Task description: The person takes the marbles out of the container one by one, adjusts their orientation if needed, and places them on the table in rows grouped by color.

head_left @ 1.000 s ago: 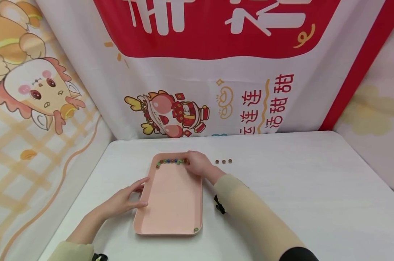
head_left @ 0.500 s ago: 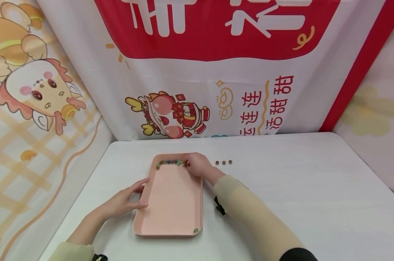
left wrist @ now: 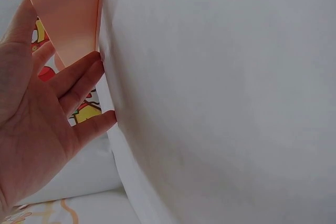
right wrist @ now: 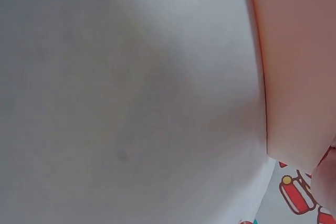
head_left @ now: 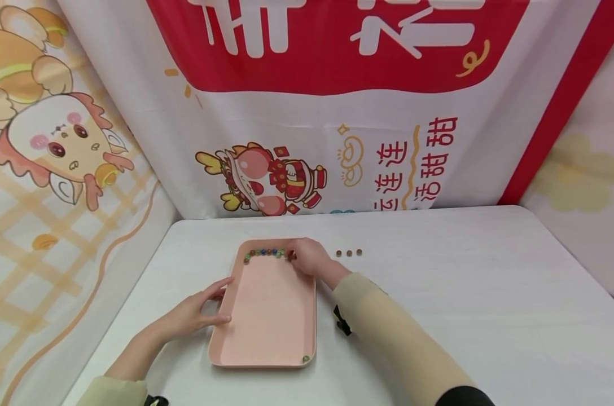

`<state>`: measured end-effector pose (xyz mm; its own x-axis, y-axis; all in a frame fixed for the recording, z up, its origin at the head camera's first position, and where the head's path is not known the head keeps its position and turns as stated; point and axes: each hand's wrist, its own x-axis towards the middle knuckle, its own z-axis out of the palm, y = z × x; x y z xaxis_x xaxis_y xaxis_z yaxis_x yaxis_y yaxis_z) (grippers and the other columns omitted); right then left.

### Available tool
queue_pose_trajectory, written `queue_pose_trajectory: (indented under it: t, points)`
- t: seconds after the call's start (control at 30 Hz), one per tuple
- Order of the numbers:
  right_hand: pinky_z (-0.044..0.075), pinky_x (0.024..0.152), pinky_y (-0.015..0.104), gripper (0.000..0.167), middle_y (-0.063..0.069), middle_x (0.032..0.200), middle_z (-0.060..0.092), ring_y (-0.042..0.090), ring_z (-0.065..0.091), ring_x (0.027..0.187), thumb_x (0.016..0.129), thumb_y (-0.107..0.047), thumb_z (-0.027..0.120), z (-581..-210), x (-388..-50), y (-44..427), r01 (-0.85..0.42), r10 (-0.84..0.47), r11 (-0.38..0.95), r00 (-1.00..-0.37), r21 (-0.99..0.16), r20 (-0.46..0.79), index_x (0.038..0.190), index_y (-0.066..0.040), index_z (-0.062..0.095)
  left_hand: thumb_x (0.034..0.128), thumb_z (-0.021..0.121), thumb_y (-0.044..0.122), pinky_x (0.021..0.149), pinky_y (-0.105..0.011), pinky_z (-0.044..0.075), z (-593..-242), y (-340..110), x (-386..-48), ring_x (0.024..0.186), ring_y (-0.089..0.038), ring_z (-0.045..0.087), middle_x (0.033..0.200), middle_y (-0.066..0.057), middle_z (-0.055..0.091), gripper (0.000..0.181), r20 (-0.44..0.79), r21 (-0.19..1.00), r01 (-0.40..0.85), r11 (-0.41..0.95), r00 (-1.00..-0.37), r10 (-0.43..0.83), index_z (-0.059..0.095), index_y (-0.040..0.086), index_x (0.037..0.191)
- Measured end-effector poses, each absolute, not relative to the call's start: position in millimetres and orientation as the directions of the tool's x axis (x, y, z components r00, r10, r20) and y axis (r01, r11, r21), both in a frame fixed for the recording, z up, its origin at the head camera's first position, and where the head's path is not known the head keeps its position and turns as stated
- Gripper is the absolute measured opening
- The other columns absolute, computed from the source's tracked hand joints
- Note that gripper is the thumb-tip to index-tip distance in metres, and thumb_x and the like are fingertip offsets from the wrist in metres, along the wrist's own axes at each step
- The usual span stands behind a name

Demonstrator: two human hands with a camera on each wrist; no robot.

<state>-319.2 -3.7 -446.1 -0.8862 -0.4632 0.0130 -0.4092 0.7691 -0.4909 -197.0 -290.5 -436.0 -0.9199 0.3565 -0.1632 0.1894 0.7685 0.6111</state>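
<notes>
A pink tray (head_left: 268, 310) lies on the white table, with a row of small green, brown and blue marbles (head_left: 263, 252) along its far edge. At its far right corner, the right hand (head_left: 311, 258) has its fingers curled down and pinches a brown marble (head_left: 290, 255) at the row's right end. Spread fingers of the left hand (head_left: 185, 316) touch the tray's left rim. In the left wrist view the left hand (left wrist: 42, 114) is beside the tray (left wrist: 73, 14). Only a bit of the right hand (right wrist: 325, 182) shows by the tray (right wrist: 299, 51) in the right wrist view.
Three brown marbles (head_left: 349, 253) stand in a line on the table right of the tray. One green marble (head_left: 306, 359) sits in the tray's near right corner. Printed cloth (head_left: 307, 113) hangs behind the table, with another at the left.
The right hand and the brown marble at its fingertips have shifted very slightly toward the near side of the tray. The left hand has stayed at the rim.
</notes>
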Motion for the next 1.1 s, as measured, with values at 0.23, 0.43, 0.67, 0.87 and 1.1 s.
queue_pose_trajectory:
  t: [0.23, 0.43, 0.67, 0.87, 1.1]
  points:
    - [0.05, 0.071, 0.024, 0.015, -0.004, 0.092, 0.063, 0.013, 0.056, 0.083, 0.094, -0.014, 0.067, -431.2, -316.9, 6.7, -0.376, -0.438, 0.69, -0.897, -0.618, 0.057, 0.107, -0.013, 0.072, 0.082, 0.075, 0.044, 0.1, -0.063, 0.034, -433.8, -289.5, -195.0, 0.128, -0.04, 0.044, 0.137, -0.021, 0.051, 0.087, -0.178, 0.612, 0.172, 0.772, -0.921, 0.346, 0.031, 0.021, 0.152]
    - [0.052, 0.063, 0.023, 0.018, -0.001, 0.098, 0.064, 0.015, 0.059, 0.084, 0.094, -0.013, 0.066, -411.4, -315.5, 29.1, -0.369, -0.433, 0.605, -0.896, -0.706, 0.097, 0.11, -0.01, 0.071, 0.0817, 0.075, 0.045, 0.1, -0.063, 0.033, -435.9, -290.1, -195.1, 0.128, -0.039, 0.044, 0.137, -0.02, 0.051, 0.087, -0.183, 0.612, 0.166, 0.773, -0.921, 0.343, 0.03, 0.022, 0.153]
    - [0.052, 0.067, 0.025, 0.018, 0.0, 0.103, 0.067, 0.015, 0.059, 0.09, 0.091, -0.01, 0.07, -397.1, -313.0, 67.0, -0.428, -0.436, 0.575, -0.881, -0.697, 0.181, 0.109, -0.011, 0.072, 0.081, 0.076, 0.045, 0.1, -0.062, 0.034, -434.7, -289.1, -196.2, 0.127, -0.038, 0.045, 0.137, -0.02, 0.051, 0.088, -0.177, 0.603, 0.176, 0.778, -0.921, 0.346, 0.03, 0.021, 0.152]
    - [0.053, 0.072, 0.029, 0.017, 0.002, 0.103, 0.068, 0.016, 0.062, 0.09, 0.09, -0.01, 0.07, -394.5, -315.0, 102.9, -0.446, -0.429, 0.569, -0.877, -0.691, 0.214, 0.108, -0.01, 0.072, 0.0811, 0.076, 0.045, 0.1, -0.062, 0.034, -434.8, -289.8, -197.3, 0.127, -0.039, 0.045, 0.136, -0.02, 0.051, 0.088, -0.177, 0.604, 0.174, 0.778, -0.923, 0.343, 0.03, 0.021, 0.152]
    - [0.052, 0.074, 0.033, 0.018, 0.002, 0.103, 0.069, 0.017, 0.062, 0.089, 0.089, -0.007, 0.071, -391.4, -309.1, 141.1, -0.477, -0.44, 0.594, -0.867, -0.648, 0.234, 0.107, -0.009, 0.072, 0.0827, 0.074, 0.045, 0.101, -0.065, 0.031, -435.6, -289.9, -195.7, 0.128, -0.039, 0.044, 0.136, -0.019, 0.052, 0.086, -0.181, 0.611, 0.169, 0.774, -0.921, 0.344, 0.03, 0.022, 0.153]
